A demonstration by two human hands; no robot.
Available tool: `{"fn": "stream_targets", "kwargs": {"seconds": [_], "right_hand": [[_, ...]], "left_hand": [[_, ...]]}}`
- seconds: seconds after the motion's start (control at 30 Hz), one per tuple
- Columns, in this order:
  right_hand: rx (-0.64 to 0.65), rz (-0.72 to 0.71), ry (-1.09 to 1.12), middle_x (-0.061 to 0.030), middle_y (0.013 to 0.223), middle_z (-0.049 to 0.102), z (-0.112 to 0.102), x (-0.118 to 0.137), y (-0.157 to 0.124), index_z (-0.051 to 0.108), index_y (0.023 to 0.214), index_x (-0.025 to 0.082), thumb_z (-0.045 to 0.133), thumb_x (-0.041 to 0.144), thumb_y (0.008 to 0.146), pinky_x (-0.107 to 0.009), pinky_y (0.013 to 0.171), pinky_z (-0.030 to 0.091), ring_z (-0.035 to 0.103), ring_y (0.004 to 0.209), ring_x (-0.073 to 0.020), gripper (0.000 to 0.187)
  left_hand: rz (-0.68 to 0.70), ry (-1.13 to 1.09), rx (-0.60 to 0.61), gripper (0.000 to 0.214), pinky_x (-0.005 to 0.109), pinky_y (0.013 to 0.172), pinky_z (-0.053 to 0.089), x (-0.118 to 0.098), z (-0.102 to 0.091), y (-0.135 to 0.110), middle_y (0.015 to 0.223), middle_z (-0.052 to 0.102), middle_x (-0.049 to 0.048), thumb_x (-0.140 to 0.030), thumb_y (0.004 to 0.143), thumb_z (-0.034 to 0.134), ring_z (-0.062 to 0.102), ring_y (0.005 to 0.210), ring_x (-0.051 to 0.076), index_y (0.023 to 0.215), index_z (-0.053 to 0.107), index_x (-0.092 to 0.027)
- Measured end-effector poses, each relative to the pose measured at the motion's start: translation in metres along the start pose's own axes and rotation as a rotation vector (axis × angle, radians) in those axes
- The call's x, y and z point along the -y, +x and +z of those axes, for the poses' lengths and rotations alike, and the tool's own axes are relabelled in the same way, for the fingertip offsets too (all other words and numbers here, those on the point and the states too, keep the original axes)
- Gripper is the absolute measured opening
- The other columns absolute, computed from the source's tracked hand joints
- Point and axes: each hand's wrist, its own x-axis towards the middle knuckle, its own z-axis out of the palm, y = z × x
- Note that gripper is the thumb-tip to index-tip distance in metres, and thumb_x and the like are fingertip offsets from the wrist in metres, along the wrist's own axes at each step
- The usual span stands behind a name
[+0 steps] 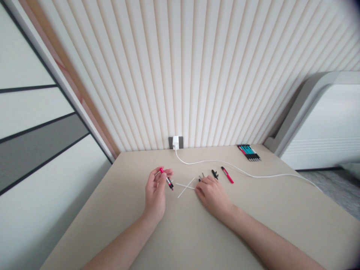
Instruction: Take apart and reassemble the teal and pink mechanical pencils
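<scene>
The left hand (155,195) is raised just off the beige flat counter (182,232), with its thumb and fingertips closed on a red and black plastic pen barrel (166,179) that slants down toward four o'clock. The grip is a light pinch near the upper end. If it slackens, the barrel could drop and roll across the smooth top.

The right hand (213,195) lies palm down with fingers stretched and nothing visibly gripped. Its fingertips reach the end of two thin white plastic refill tubes (184,187), which lie crossed at its ten o'clock. A sideways brush of that hand could flick the tubes away. It could also scatter the small black plastic pen parts (215,174) at its twelve o'clock, which lie loose and could easily be lost.

A red plastic pen (227,175) lies at one o'clock, close to the white charging cable (253,174). A tug on the cable could sweep the pen aside.

The black parts are too small to tell apart. The fingertips hide whether they press on a tube. The barrel's lower tip is blurred. The bundle of teal, red and black pens (249,152) far off at one o'clock cannot be counted.
</scene>
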Motion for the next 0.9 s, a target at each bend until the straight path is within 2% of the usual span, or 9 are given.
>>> {"fn": "stream_targets", "kwargs": {"seconds": [0.1, 0.27, 0.4, 0.53, 0.9], "right_hand": [[-0.010, 0.028, 0.004, -0.0057, 0.080, 0.067, 0.000, -0.002, 0.002, 0.066, 0.076, 0.019, 0.058, 0.017, 0.091, -0.032, 0.075, 0.044, 0.059, 0.081, -0.0212, 0.017], [-0.135, 0.074, 0.101, -0.0049, 0.080, 0.069, -0.003, -0.014, 0.004, 0.063, 0.085, 0.020, 0.051, 0.020, 0.096, -0.030, 0.073, 0.044, 0.062, 0.079, -0.0199, 0.016], [-0.210, 0.068, 0.153, -0.0054, 0.083, 0.070, -0.008, -0.021, 0.006, 0.062, 0.087, 0.020, 0.048, 0.023, 0.098, -0.031, 0.074, 0.044, 0.062, 0.081, -0.0201, 0.019], [-0.207, 0.044, 0.135, -0.0052, 0.084, 0.070, -0.008, -0.022, 0.006, 0.063, 0.088, 0.020, 0.049, 0.022, 0.098, -0.032, 0.075, 0.043, 0.062, 0.083, -0.0210, 0.018], [-0.175, 0.007, 0.090, -0.0056, 0.084, 0.069, -0.008, -0.023, 0.005, 0.064, 0.090, 0.019, 0.051, 0.021, 0.097, -0.032, 0.077, 0.043, 0.060, 0.084, -0.0211, 0.015]], "left_hand": [[0.060, 0.144, 0.036, 0.027, 0.034, 0.089, 0.051, 0.001, -0.004, 0.003, 0.107, 0.070, 0.0094, -0.040, 0.091, 0.058, 0.066, 0.100, 0.020, 0.108, 0.057, -0.019], [0.306, 0.633, 0.217, 0.020, 0.035, 0.089, 0.051, 0.001, -0.014, 0.014, 0.102, 0.070, 0.0064, -0.033, 0.095, 0.051, 0.065, 0.097, 0.020, 0.104, 0.064, -0.021], [0.497, 0.860, 0.353, 0.022, 0.039, 0.089, 0.049, 0.003, -0.020, 0.024, 0.099, 0.068, 0.0062, -0.025, 0.096, 0.046, 0.062, 0.097, 0.022, 0.106, 0.065, -0.022], [0.542, 0.933, 0.430, 0.024, 0.040, 0.087, 0.049, 0.006, -0.019, 0.023, 0.099, 0.067, 0.0062, -0.020, 0.096, 0.045, 0.060, 0.095, 0.022, 0.110, 0.064, -0.023], [0.534, 0.961, 0.449, 0.025, 0.039, 0.088, 0.047, 0.009, -0.017, 0.019, 0.102, 0.066, 0.0065, -0.017, 0.098, 0.043, 0.059, 0.098, 0.022, 0.115, 0.061, -0.022]]}}
